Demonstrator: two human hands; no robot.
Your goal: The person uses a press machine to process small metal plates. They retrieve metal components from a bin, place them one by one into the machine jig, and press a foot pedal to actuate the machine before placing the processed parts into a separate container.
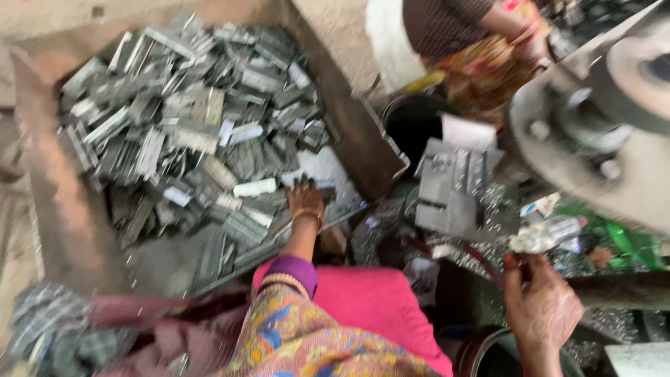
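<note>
Cluttered workshop floor — rusty bin (42,209) at 9 o'clock heaped with grey metal brackets (188,126). Left hand (306,202) reaches in, fingers curled on pieces at the pile's 4 o'clock edge; best to pinch one cleanly. Right hand (541,307) at 4 o'clock rests loosely open near the press — grip unclear, blurred.

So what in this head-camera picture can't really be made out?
- Left hand: its fingertips sink into the pile of grey metal strips, so whether it grips one is hidden.
- Right hand: motion blur hides whether it touches anything.
- Round machine part: cut off by the right edge and blurred.
- Another person at the top: cut off by the top edge.
- Single strips in the metal tray: too blurred to tell apart.
</note>
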